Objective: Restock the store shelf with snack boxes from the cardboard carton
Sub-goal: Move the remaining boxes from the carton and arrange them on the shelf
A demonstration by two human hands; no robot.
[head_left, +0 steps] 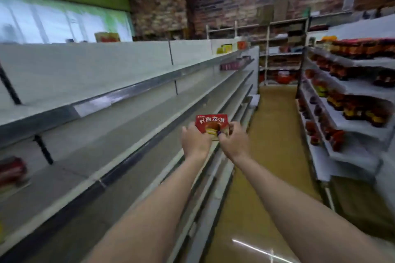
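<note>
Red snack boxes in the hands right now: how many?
1. A single red snack box is held between the left hand and right hand, out over the shelf edge. Another behind it could be hidden.

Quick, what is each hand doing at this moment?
Left hand: holding the red snack box by its left side.
Right hand: holding the same box by its right side.

You are facing a long grey shelf (132, 117), with red boxes (11, 170) lying at its left end.
</note>
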